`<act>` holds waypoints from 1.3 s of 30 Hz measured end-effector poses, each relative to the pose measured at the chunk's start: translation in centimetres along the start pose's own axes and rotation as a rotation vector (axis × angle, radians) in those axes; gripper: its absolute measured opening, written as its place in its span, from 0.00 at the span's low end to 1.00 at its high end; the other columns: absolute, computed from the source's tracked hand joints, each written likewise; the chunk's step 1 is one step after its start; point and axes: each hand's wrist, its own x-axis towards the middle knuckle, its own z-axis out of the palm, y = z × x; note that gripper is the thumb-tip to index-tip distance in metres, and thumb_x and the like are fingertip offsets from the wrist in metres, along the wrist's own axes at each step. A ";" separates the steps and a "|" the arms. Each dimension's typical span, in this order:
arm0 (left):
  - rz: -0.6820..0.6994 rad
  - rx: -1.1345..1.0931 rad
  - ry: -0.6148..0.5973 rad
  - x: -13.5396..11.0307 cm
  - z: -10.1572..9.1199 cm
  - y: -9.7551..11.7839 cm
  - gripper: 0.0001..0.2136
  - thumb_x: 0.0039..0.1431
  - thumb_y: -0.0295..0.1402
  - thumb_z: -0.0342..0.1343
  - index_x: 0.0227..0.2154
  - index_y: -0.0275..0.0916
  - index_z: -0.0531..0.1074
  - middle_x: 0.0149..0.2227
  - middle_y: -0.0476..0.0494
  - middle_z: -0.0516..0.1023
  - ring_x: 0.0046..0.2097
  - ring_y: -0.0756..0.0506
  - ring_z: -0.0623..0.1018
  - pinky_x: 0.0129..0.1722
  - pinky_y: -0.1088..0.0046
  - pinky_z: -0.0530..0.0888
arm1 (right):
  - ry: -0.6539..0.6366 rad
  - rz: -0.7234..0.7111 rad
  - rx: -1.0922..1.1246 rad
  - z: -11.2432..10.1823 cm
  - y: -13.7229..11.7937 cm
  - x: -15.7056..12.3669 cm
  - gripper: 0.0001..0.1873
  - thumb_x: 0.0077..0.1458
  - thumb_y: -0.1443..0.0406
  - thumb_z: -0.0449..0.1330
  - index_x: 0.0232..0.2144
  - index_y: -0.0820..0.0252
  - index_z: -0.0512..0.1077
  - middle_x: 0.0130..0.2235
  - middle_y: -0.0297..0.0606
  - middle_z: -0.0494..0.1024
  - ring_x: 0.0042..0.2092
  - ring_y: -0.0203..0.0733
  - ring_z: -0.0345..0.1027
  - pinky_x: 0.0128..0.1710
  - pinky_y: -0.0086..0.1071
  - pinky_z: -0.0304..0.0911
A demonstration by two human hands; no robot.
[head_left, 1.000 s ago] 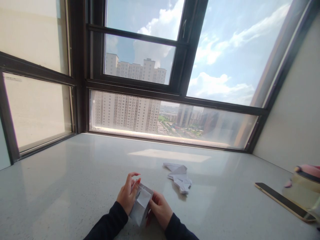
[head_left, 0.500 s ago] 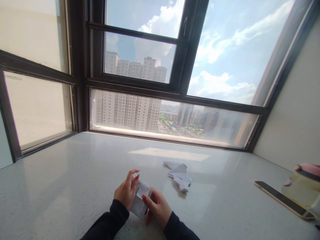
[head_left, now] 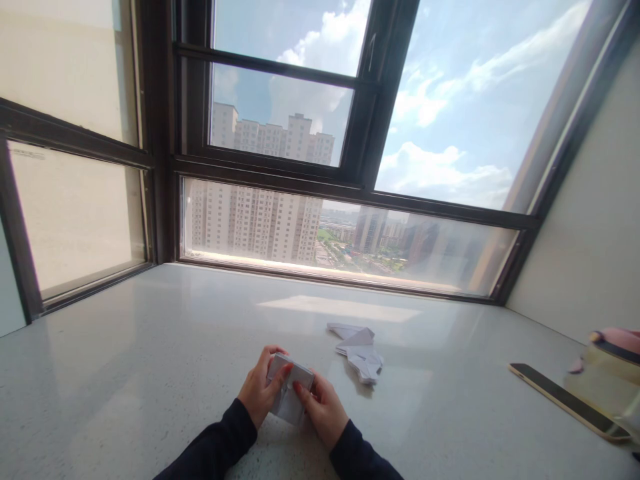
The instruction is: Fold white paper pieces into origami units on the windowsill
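Between my two hands is a piece of folded white paper (head_left: 290, 405), roughly rectangular and tilted, low in the middle of the head view. My left hand (head_left: 263, 387) grips its left side, thumb on the near face and fingers behind the upper edge. On the right side my right hand (head_left: 323, 407) pinches it, thumb pressed on the face beside the left thumb. Fingers behind the paper are mostly hidden. Beyond my right hand, apart from it, several folded white paper pieces (head_left: 361, 353) lie in a loose pile on the pale speckled sill (head_left: 150, 373).
At the right a phone (head_left: 565, 400) lies flat, screen up. Close beside it stands a see-through bottle with a pink lid (head_left: 615, 343), partly cut off by the frame. Dark-framed windows (head_left: 350, 187) border the sill at the back and left; a wall (head_left: 590, 200) rises at the right.
My left hand, whose fingers were raised at the paper's upper corner, has closed on its left side. The paper has turned and shifted slightly right and up; both thumbs now press its face.
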 end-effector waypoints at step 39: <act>0.089 0.157 -0.108 0.0 0.4 -2.1 0.08 0.50 0.32 0.44 0.35 0.39 0.58 0.30 0.45 0.73 0.30 0.47 0.72 0.29 0.73 0.68 | 0.096 -0.008 -0.279 -1.6 0.7 0.3 0.16 0.39 0.59 0.57 0.33 0.60 0.66 0.31 0.37 0.71 0.32 0.40 0.62 0.25 0.28 0.56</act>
